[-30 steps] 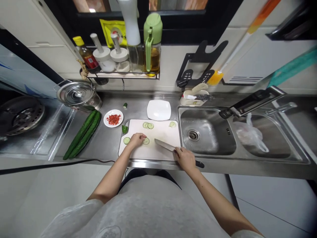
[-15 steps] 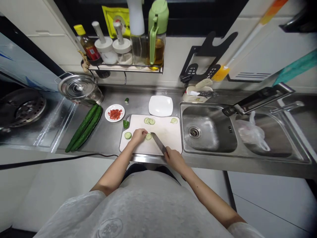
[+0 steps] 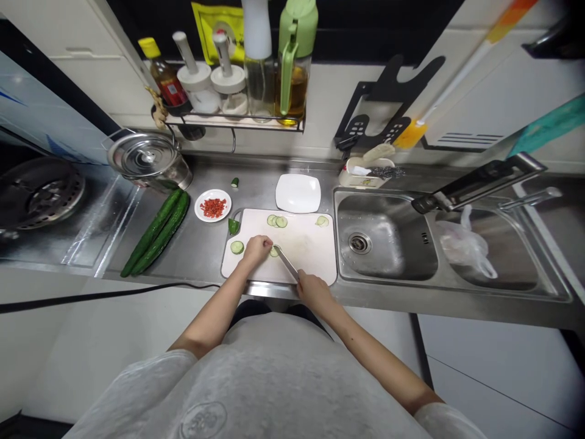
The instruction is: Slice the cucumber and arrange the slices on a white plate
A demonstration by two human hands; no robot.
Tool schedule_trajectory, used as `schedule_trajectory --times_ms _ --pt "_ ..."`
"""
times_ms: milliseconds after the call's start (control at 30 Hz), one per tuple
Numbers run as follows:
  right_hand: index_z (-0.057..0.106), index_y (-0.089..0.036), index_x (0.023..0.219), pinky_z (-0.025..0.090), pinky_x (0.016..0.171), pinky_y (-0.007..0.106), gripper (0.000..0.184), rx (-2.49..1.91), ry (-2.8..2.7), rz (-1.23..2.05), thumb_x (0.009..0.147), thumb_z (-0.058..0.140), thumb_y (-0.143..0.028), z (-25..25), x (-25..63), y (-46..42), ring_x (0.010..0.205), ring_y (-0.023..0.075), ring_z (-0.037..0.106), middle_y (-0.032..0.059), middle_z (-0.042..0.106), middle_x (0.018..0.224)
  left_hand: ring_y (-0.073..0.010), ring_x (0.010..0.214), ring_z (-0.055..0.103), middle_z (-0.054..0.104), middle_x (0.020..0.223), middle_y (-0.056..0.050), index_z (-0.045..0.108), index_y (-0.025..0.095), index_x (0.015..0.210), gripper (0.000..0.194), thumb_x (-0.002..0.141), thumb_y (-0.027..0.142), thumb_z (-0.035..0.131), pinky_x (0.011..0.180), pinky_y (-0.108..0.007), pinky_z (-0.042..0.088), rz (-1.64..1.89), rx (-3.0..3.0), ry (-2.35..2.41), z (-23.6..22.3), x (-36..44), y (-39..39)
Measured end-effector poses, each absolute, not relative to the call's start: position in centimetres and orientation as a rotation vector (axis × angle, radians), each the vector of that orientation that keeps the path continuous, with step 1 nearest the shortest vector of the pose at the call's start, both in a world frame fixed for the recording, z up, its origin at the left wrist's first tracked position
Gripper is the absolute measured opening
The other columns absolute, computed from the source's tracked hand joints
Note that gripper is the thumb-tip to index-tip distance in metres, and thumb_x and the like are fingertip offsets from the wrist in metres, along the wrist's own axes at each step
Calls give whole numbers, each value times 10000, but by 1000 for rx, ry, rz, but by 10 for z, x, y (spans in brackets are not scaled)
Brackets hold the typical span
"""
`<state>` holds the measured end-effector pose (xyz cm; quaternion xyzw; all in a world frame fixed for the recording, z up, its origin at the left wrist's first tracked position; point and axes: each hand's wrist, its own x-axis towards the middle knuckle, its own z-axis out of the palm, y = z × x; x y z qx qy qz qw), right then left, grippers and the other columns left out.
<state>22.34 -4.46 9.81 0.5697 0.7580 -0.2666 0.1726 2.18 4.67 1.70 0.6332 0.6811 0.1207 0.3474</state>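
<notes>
My right hand is wrapped round the handle of a kitchen knife. The blade points up and left, its tip over a cucumber slice on the white cutting board. My left hand is closed, its fingertips pinching at the left edge of that slice. Left of this hand lies a thicker cucumber round, and a dark green cucumber piece rests at the board's upper left corner. Thin slices form an overlapping group at the board's far side, with another small group at its upper right.
A white plate stands behind the board; a dish of chopped red pieces is to its left. Two whole cucumbers lie farther left near a lidded steel pot. On the right is a double sink.
The knife has shifted left, its blade now closer to my left hand and turned more on edge over the slice. My right hand moved left with it; my left hand stays nearly still.
</notes>
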Motion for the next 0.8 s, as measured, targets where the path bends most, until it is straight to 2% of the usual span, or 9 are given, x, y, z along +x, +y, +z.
schedule_trajectory --times_ms 800 --pt "485 -143 1094 423 694 277 236 1596 2128 -687 905 349 -101 91 212 -46 898 228 654 134 673 913 -154 778 626 710 854 -28 715 195 842 182 728 167 575 711 -243 460 317 1629 1764 12 22 48"
